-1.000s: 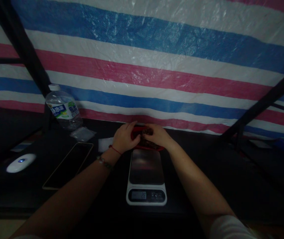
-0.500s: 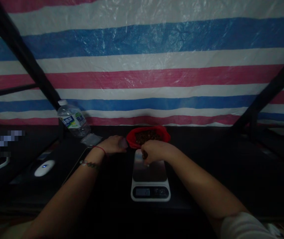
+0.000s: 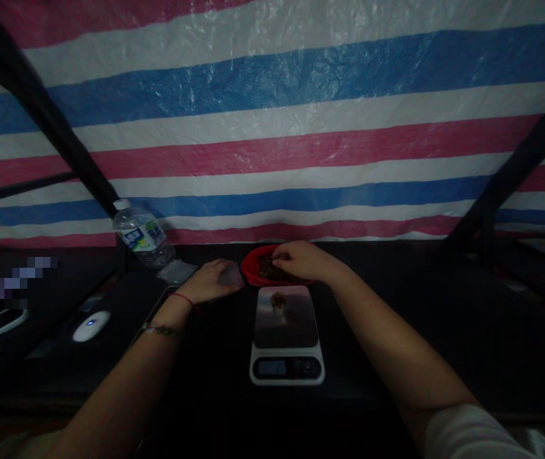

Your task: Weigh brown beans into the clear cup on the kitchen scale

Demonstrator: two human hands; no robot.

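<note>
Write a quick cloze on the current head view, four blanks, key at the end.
1. The right hand is at a container coloured ____.
2. Brown pieces sit on the digital ____.
3. The bottle has a cap coloured ____.
4. A beaded bracelet circles the person's ____ wrist.

Missing words: red; scale; white; left.

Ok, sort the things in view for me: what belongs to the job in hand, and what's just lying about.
In the job, it seems:
- red container of brown pieces, right hand at it
- scale, bearing a small brown heap
- clear plastic at the left hand

Apparently just lying about:
- bottle
- white mouse-like device
</note>
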